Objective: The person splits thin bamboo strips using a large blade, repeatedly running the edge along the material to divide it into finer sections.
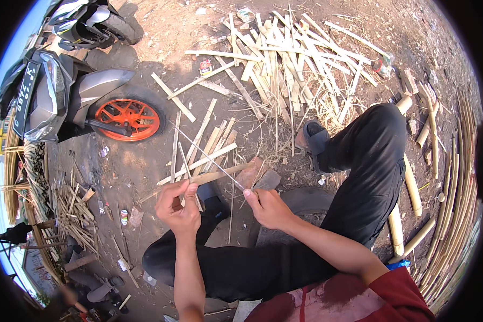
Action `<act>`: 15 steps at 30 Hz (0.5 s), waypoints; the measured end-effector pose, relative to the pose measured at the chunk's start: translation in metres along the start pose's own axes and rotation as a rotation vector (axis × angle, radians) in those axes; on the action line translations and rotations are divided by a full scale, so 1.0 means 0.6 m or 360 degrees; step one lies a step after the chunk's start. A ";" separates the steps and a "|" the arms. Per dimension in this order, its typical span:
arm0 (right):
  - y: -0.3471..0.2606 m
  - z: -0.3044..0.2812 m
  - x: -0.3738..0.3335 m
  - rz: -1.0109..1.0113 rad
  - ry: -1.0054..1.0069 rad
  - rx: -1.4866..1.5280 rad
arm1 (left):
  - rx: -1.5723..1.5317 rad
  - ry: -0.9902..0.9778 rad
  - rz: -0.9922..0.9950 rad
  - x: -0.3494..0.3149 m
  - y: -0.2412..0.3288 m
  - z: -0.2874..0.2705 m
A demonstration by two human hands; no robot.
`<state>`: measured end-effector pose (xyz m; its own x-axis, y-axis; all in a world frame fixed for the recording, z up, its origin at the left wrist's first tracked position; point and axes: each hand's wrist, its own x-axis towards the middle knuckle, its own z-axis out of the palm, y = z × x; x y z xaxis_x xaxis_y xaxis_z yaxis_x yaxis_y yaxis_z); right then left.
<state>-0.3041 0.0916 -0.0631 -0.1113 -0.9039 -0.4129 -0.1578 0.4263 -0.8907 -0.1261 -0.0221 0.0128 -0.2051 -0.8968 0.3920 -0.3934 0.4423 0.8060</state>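
My left hand (178, 210) is closed, with thumb and fingers pinching a bamboo strip (217, 174) that reaches out to the right over the bricks. A thinner sliver (183, 160) stands up from beside the same thumb; I cannot tell whether it is held. Closed too, my right hand (269, 208) grips the near end of a long, thin, pale grey tool (233, 179) that looks like a blade seen edge-on. This tool slants away to the upper left and crosses over the strip. The right palm hides its grip.
Split bamboo (284, 59) lies heaped ahead, with more strips (212, 142) nearer. Bricks (250, 173) lie between my legs beside a tyre (306, 199). A motorcycle with an orange wheel (127, 119) stands left. Bamboo poles (445, 214) lie right.
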 end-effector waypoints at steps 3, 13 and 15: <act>0.098 -0.014 0.014 0.0327 0.0035 -0.0319 | -0.0082 0.0035 -0.0034 -0.002 -0.006 -0.002; -0.107 -0.067 -0.006 -0.0103 -0.0007 0.0132 | -0.0076 -0.0026 -0.0004 -0.006 -0.014 -0.011; -0.165 -0.080 -0.016 -0.0301 -0.0077 0.0226 | -0.0010 -0.0081 0.0106 -0.001 0.001 -0.011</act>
<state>-0.3343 0.0597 0.0385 -0.0454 -0.9692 -0.2419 -0.0312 0.2435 -0.9694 -0.1202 -0.0214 0.0160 -0.2760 -0.8636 0.4219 -0.3720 0.5008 0.7816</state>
